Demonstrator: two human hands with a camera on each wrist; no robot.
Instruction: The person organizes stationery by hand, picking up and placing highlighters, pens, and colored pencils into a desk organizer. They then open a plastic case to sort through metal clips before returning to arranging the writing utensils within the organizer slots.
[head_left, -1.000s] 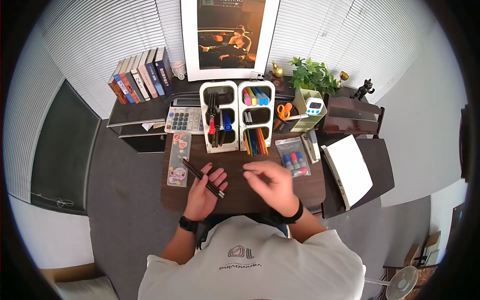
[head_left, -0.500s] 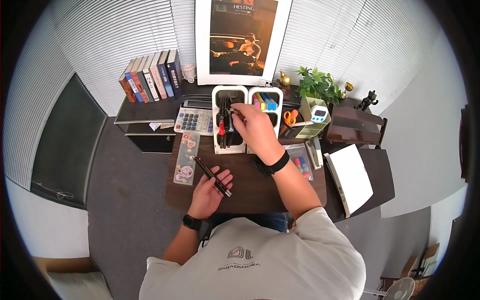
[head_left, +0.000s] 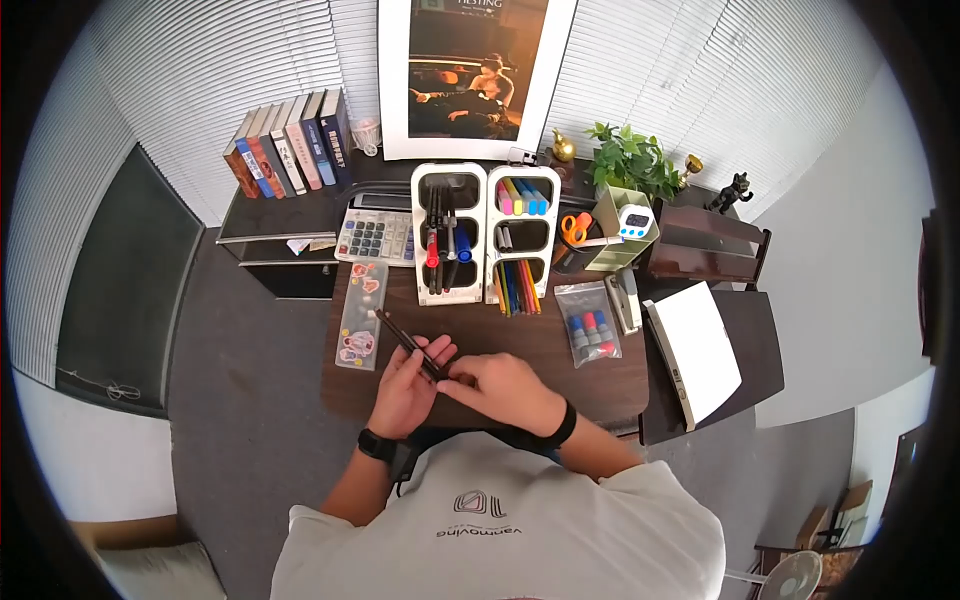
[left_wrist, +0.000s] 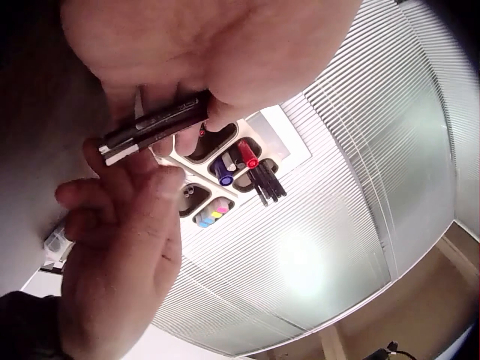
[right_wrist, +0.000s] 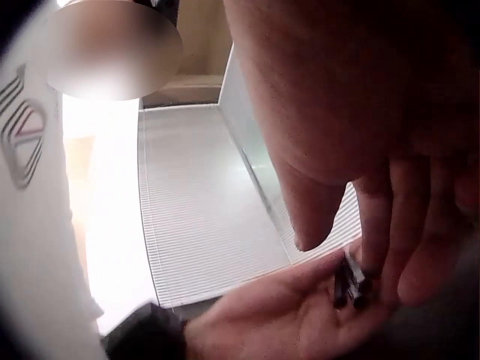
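Observation:
My left hand [head_left: 405,390] is palm up over the table front, holding dark slim pencils [head_left: 400,335] across the palm under the thumb. In the left wrist view two pencils [left_wrist: 154,131] lie side by side, with silvery ends toward the right hand. Close to those ends is my right hand [head_left: 500,392], its thumb and fingers apart. In the right wrist view its fingers [right_wrist: 405,225] reach down beside the pencil ends [right_wrist: 351,285] over the left palm. Beyond the hands stands a white pen organizer [head_left: 450,290] with black, red and blue pens.
A second white organizer [head_left: 523,172] holds highlighters and coloured pencils. At left lie a stickered clear pencil case [head_left: 360,315] and a calculator [head_left: 375,238]. A bag of small bottles [head_left: 590,325], a stapler [head_left: 625,300] and orange scissors [head_left: 575,228] are at right.
My right hand went from the table front to the left pen organizer, then came back to the pencils in my left hand. The left hand has kept its hold on them.

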